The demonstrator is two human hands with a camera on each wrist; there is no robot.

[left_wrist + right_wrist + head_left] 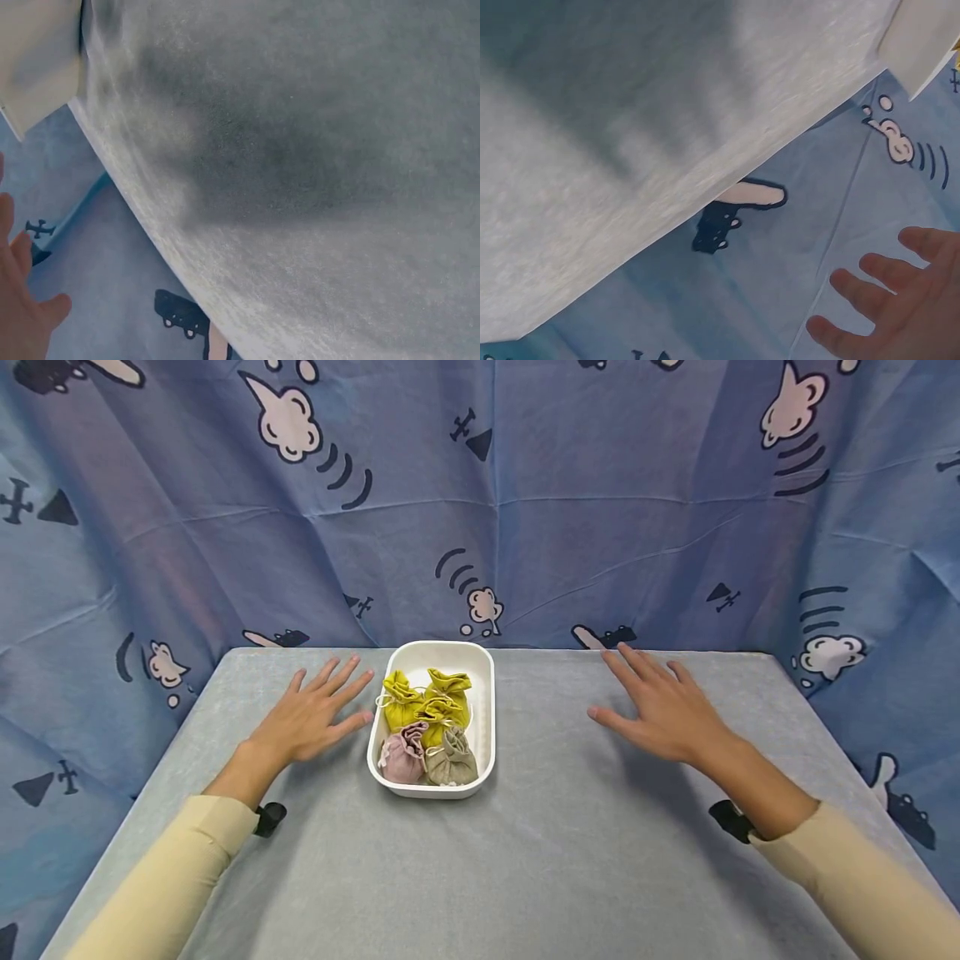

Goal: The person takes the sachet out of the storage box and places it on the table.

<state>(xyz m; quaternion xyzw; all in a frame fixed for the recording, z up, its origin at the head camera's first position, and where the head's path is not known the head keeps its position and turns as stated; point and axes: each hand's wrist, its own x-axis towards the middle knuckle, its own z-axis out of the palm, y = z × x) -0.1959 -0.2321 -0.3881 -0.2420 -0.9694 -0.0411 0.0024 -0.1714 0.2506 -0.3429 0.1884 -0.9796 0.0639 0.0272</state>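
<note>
Fingers of the left hand (303, 718) are straight and spread, the thumb pointing at the tub (442, 657) and stopping just beside its left rim. Fingers of the right hand (667, 714) are also extended, the thumb well away from the others; this hand is to the right of the tub, well apart from it. Both hands show their backs to the head camera.

The tub is white, with rounded corners, and sits upright on the grey table (525, 860), near the far edge and left of centre. It holds five small cloth pouches, gathered at the neck, with pale cords showing on some. Three are mustard yellow: one at the left (401, 710), one at the far right (452, 687), one between and nearer (435, 720). In front, the pink pouch (403, 758) lies at the left, beside the grey-beige pouch (452, 762). All are plump and creased, their tops ruffled; white floor shows at the tub's far end.

Cream sleeves (161, 881) cover the forearms, and a blue printed curtain (600, 552) hangs behind the table.
</note>
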